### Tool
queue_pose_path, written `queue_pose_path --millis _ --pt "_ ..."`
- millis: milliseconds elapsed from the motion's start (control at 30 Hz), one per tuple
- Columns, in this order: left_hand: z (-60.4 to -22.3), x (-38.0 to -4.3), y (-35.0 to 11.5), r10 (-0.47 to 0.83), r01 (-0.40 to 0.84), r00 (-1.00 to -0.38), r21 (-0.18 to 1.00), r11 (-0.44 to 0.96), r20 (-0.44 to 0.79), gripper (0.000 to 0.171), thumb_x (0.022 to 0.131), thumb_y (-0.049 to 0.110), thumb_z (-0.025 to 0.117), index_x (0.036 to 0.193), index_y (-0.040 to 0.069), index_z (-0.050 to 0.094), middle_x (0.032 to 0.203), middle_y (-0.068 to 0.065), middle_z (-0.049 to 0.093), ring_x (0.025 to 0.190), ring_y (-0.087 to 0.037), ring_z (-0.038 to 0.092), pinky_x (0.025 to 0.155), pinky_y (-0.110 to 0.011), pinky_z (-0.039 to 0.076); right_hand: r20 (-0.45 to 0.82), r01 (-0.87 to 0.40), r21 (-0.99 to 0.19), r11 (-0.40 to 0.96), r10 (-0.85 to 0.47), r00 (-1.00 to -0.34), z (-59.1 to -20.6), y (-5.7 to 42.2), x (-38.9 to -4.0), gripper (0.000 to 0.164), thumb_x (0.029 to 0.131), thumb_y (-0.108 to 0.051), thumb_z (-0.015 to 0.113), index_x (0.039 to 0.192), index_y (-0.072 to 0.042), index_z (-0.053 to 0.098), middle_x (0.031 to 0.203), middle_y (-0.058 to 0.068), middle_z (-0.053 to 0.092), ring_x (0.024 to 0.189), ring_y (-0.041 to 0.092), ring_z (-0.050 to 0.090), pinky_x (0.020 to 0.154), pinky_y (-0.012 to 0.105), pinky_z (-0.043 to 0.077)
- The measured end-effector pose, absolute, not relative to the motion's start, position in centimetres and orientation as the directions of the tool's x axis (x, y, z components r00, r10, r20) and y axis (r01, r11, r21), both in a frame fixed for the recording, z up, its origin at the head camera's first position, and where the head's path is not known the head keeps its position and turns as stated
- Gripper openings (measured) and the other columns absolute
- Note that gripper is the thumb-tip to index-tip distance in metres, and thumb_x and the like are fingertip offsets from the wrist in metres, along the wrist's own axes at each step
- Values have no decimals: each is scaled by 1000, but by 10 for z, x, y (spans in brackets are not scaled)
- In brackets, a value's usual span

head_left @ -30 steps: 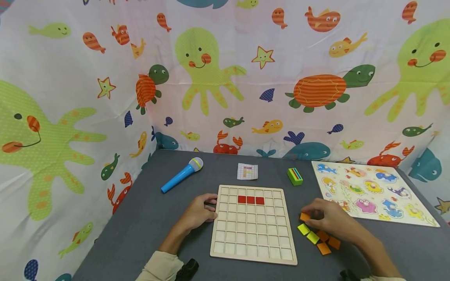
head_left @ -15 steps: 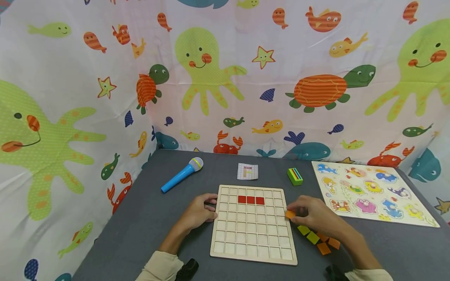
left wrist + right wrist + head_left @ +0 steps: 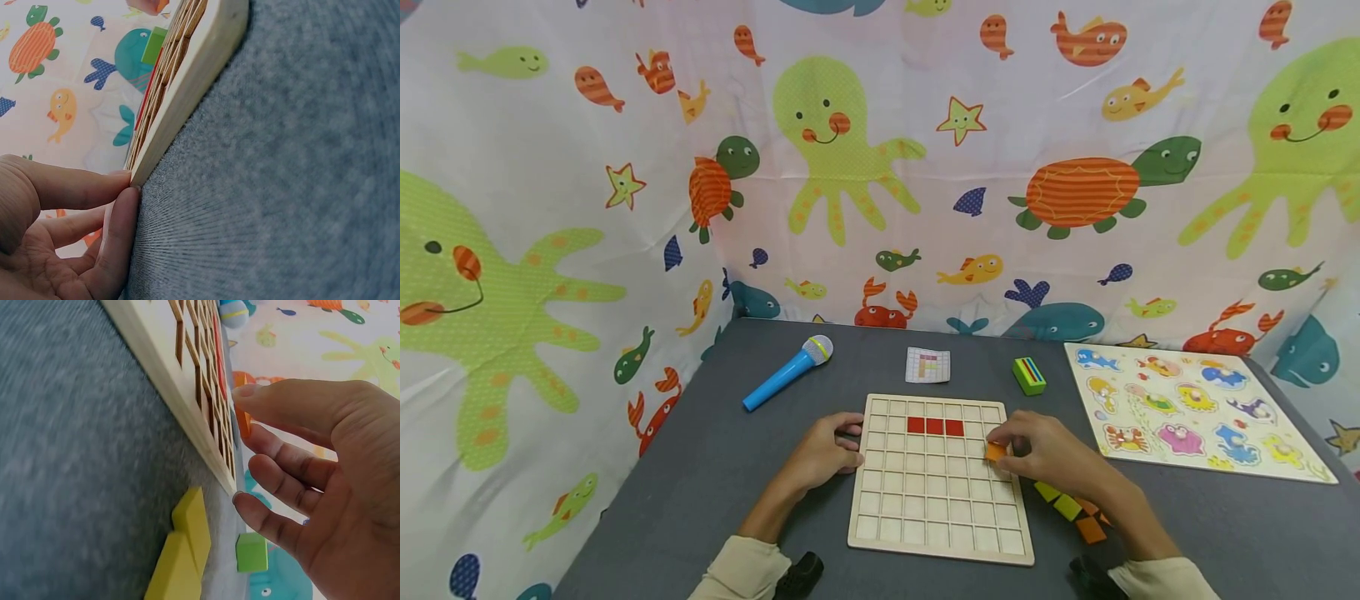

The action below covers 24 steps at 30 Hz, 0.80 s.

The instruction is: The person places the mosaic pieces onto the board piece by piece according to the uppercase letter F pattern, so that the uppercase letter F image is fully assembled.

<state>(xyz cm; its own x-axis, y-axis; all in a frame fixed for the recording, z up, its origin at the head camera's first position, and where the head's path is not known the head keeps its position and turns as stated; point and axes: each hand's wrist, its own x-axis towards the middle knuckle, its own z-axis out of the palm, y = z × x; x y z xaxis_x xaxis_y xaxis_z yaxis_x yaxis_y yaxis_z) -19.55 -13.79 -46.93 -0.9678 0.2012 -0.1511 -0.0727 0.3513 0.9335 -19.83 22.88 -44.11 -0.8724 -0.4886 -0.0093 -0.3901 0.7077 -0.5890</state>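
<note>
While the left hand [image 3: 822, 454] is bracing the wooden grid board [image 3: 938, 477] at its left edge, fingertips [image 3: 122, 187] pressing against the rim, the right hand [image 3: 1045, 454] is travelling in over the board's right side with an orange tile [image 3: 996, 452] pinched between thumb and fingers. A second ago that hand was out on the counter [image 3: 700, 467] right of the board, picking the tile from the loose pile; half a second ago it was crossing the board's right rim; now the tile is hovering above the cells just below and right of the red row. So the pick is done and the carry is nearly over, and I judge this to be the placing step getting under way.

The three red tiles [image 3: 934, 427] are sitting side by side in the board's second row, and they are not shifting. Right of the board, the leftover yellow and orange tiles [image 3: 1067, 507] are lying bunched on the counter, partly hidden under the right forearm. From the right wrist view the orange tile [image 3: 242, 419] is standing edge-on at the fingertips, near the board's face; whether it is touching a cell I cannot tell. Behind the board the small pattern card [image 3: 927, 365] is lying flat.
</note>
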Motion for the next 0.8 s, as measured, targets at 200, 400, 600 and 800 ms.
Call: queue_pose_path --millis 200,400,600,800 --pt "-469 -195 -138 195 -77 -968 932 355 -155 65 84 -10 77 146 -2 58 130 -17 63 104 -24 67 77 -39 65 -10 -391 -605 694 -498 -867 -442 218 -202 32 93 -25 82 122 -11 77 100 -5 64 84 12 56 66 26 48" --pt "-469 -195 -139 201 -71 -968 931 357 -151 65 84 -9 77 146 -3 58 130 -18 63 104 -24 67 77 -38 65 -28 -380 -624 683 -506 -862 -440 204 -206 29 94 -23 79 121 -12 77 108 -5 66 92 14 59 72 27 52" --pt "-469 -196 -139 203 -72 -967 931 359 -153 64 85 -10 77 146 -3 58 131 -18 63 105 -24 67 77 -37 64 -1 -432 -602 671 -542 -841 -442 190 -212 27 93 -19 80 119 -11 79 107 -6 69 93 16 59 74 27 53" --pt "-471 -196 -138 200 -78 -967 932 355 -157 64 85 -10 76 146 -2 58 130 -18 63 105 -24 67 77 -37 64 1 -451 -614 648 -571 -821 -444 178 -216 28 93 -19 79 120 -10 79 109 -5 69 93 15 60 77 27 53"
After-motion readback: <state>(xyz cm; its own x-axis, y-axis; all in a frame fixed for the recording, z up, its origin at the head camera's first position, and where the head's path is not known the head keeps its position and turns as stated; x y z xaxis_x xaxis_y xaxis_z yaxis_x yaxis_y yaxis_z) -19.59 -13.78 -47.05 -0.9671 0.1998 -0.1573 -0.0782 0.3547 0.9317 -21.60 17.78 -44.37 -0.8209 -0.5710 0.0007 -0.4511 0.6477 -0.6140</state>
